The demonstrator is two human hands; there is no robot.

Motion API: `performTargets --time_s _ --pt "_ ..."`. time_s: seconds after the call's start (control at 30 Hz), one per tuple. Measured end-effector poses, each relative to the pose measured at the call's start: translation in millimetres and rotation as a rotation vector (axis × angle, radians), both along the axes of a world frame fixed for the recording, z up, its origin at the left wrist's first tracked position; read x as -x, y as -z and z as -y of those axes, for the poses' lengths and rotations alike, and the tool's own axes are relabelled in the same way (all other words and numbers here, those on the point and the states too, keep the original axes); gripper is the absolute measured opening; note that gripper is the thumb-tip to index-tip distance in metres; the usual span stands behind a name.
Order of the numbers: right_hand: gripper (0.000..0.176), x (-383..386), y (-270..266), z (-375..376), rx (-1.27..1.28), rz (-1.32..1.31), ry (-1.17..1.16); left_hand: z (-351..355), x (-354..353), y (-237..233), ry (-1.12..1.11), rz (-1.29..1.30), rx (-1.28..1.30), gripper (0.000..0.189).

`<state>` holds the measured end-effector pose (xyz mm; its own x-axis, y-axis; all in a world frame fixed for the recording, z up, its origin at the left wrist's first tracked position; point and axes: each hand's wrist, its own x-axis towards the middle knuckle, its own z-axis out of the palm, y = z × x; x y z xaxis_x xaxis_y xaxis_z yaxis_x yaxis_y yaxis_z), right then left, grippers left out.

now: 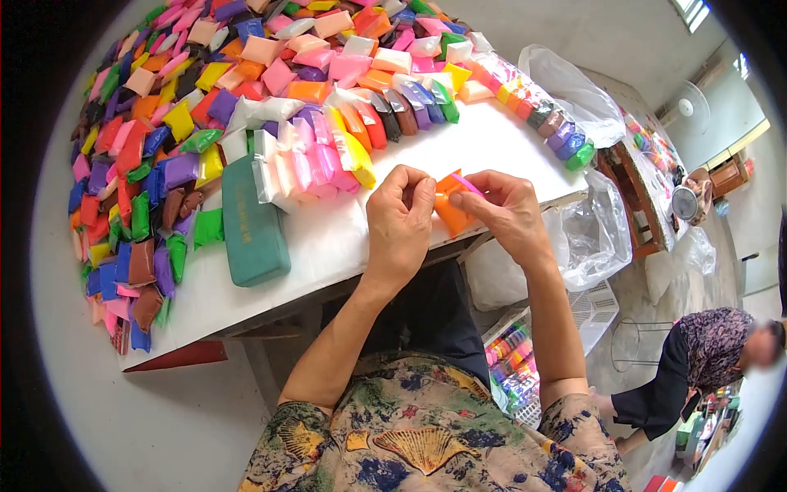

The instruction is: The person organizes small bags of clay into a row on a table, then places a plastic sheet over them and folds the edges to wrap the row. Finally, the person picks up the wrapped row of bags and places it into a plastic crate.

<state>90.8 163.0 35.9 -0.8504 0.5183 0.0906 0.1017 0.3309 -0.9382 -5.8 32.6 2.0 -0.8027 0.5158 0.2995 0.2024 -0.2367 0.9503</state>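
Above the front edge of the white table, my left hand [402, 213] pinches the left side of a small orange packet [451, 205]. My right hand [510, 211] has its thumb and fingers closed on a thin pink-purple strip [468, 185] at the packet's top right. Just left of my hands stands a row of clear-wrapped packets in pale pink, pink and yellow [307, 160]. Beside that row lies a green case [252, 221]. Behind it, orange, red, black, brown, blue and green packets [398, 112] stand in line.
A large heap of coloured packets [176, 123] covers the table's left and back. A line of wrapped rolls [545, 119] runs along the right. Clear plastic bags [597, 234] hang at the right edge. Below is a white crate [592, 310]. Another person [709, 361] bends at lower right.
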Motion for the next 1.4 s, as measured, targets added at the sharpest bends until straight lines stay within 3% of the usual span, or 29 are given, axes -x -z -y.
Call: performTargets --time_s 0.23,0.73,0.83,0.93,0.97,1.07,1.2,1.3,1.4 --pt "0.015 3 3 2 0.328 -0.143 -0.048 3 6 0 0.075 0.187 -0.162 0.017" --pt "0.021 8 15 7 0.015 -0.338 0.010 8 6 -7 0.156 0.185 -0.154 0.019" --pt "0.025 8 8 4 -0.118 -0.275 0.090 7 6 -4 0.136 0.190 -0.167 0.018" --pt "0.028 21 17 -19 -0.782 -0.225 0.392 5 5 -4 0.115 0.195 -0.181 0.018" --pt "0.027 22 20 -24 -0.836 -0.047 0.439 4 5 -4 0.113 0.194 -0.185 0.018" --pt "0.027 26 29 -36 -1.152 0.079 0.432 4 6 -4 0.145 0.222 -0.199 0.018" --pt "0.026 21 25 -28 -1.110 -0.250 0.444 4 6 -5 0.131 0.175 -0.155 0.018" --pt "0.023 8 -2 0 -0.451 -0.309 0.128 1 5 -6 0.095 0.131 -0.088 0.018" --pt "0.020 12 0 14 -0.423 -0.284 0.123 -4 7 -9 0.090 0.134 -0.036 0.017"
